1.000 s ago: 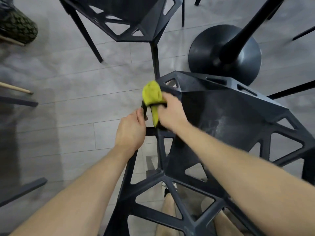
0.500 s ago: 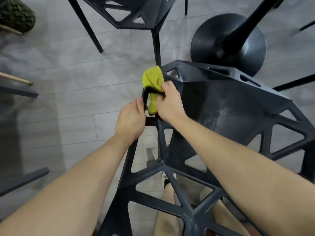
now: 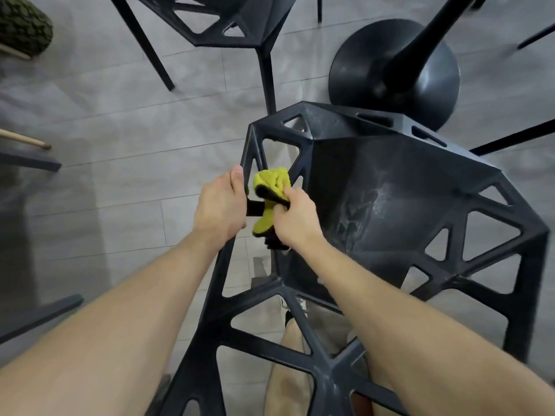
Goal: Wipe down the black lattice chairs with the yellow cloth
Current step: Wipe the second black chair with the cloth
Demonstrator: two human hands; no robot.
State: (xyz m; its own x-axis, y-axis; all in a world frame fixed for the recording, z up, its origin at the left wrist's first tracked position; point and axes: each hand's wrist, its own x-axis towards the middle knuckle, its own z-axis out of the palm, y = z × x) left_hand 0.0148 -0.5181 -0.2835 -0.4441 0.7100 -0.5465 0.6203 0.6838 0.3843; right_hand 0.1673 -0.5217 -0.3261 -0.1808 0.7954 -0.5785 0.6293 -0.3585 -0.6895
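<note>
While the grey plank floor [image 3: 120, 130] spreads under the whole scene, the near black lattice chair [image 3: 375, 181] fills most of the frame. It is seen from above and behind its open-work back, and its solid seat panel is marked by pale dusty smears [image 3: 363, 211]. A second black lattice chair [image 3: 240, 19] stands beyond it at the top edge, near but apart. A round black pedestal base [image 3: 360, 70], its column rising out of view, sits just beside the near chair's front corner.

The left grip [image 3: 220, 205] is clenched round the outer rail on the chair's left side, thumb lying up along the bar, apparently steadying the frame. The right grip [image 3: 295, 219] pinches the yellow cloth [image 3: 271, 180], which is bunched and looped round a thin strut [image 3: 255, 208] in the side lattice, between the two hands.

The step in hand appears to be rubbing down the individual bars of this side section. The smears suggest the broad seat panel is not yet wiped, and whether the far chair has been cleaned cannot be told.

The next move likely calls for sliding the wrapped cloth along the strut to its joint. The cloth would then need flattening into a pad for the seat, with the left grip shifted off any rail that needs cleaning.

No brand, label or writing can be read on the chairs, the cloth or anything else in view.
</note>
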